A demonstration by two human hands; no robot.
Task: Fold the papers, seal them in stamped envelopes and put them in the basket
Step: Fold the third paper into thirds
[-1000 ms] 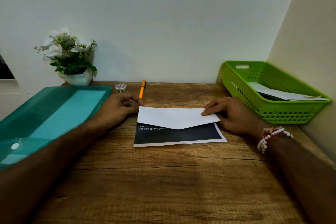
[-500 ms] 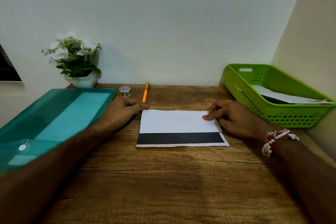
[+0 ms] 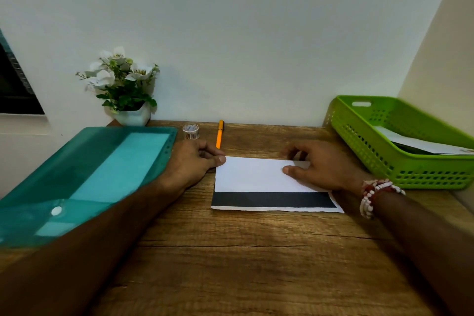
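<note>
A sheet of paper (image 3: 254, 174) lies on the wooden desk (image 3: 243, 251), its white upper part folded down over a black printed side that shows as a strip along the near edge. My left hand (image 3: 192, 164) pinches the sheet's far left corner, thumb tip on the corner and fingers curled. My right hand (image 3: 323, 164) presses the right end of the folded part flat, thumb on top and fingers arched at the far edge. The green basket (image 3: 372, 154) stands at the right against the wall with white paper (image 3: 423, 145) inside.
A teal plastic folder (image 3: 89, 174) covers the left of the desk. Behind my left hand stand a small clear tape roll (image 3: 191, 131) and an orange pen (image 3: 219, 134). A white pot of flowers (image 3: 123, 90) occupies the back left corner. Walls close the back and right.
The raised white flap has been laid flat over the black side, leaving a narrower black strip. My right thumb has slid left along the paper. My left hand stays at the corner.
</note>
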